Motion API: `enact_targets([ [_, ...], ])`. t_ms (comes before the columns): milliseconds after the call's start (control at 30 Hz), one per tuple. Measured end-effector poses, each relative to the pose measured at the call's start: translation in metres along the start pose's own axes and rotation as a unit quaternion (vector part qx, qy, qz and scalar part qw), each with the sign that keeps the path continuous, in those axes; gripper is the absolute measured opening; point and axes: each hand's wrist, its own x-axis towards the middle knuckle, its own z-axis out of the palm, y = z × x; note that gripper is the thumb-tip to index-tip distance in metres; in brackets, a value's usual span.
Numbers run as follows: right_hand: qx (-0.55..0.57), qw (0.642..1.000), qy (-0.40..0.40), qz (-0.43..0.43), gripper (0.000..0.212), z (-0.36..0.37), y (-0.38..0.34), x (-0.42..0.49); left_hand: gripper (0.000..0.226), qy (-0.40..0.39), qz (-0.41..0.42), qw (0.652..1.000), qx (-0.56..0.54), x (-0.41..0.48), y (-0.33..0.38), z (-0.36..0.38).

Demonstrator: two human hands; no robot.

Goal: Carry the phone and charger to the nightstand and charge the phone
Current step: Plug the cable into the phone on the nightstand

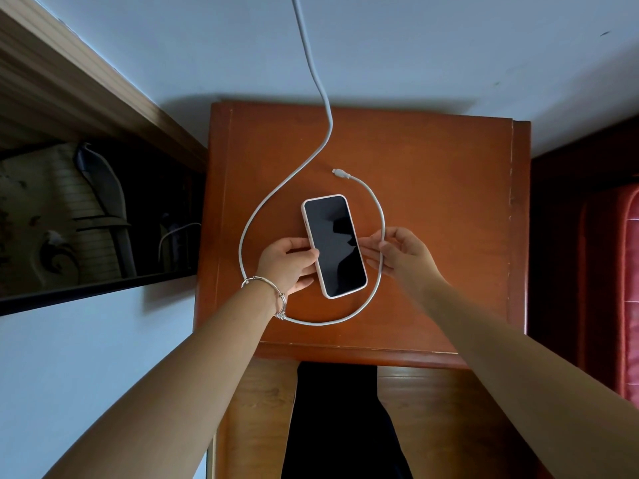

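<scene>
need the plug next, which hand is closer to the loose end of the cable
Right. The right hand pinches the cable on the stretch leading up to the plug. The left hand is across the phone, holding its left edge.

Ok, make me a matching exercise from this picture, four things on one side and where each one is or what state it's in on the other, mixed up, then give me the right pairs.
Things:
1. phone
2. cable plug
3. left hand
4. right hand

States:
A. lies loose on the nightstand, connected to nothing
B. touches the white cable where it runs past the phone's right side
C. lies face up, screen dark, inside the cable's loop
D. fingers on the phone's left edge, a bracelet on the wrist

Pairs: 1-C, 2-A, 3-D, 4-B
</scene>
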Motion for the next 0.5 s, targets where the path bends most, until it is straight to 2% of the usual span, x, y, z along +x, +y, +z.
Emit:
enact_targets([
  [167, -0.029, 0.997, 0.067, -0.009, 0.030, -0.004, -0.001, 0.002, 0.017, -0.003, 0.006, 1.000, 0.005, 0.000, 0.000, 0.000],
  [267, -0.045, 0.996, 0.074, -0.018, 0.029, -0.011, -0.008, -0.002, 0.011, 0.007, 0.012, 1.000, 0.008, -0.002, -0.001, 0.000],
  [367, -0.100, 0.989, 0.081, -0.067, 0.024, -0.018, -0.015, -0.008, 0.008, 0.006, 0.020, 1.000, 0.001, -0.008, 0.000, -0.001],
  [500, -0.061, 0.993, 0.046, -0.089, 0.026, -0.024, -0.030, -0.022, 0.007, 0.006, 0.035, 0.999, -0.001, -0.023, 0.006, -0.004],
])
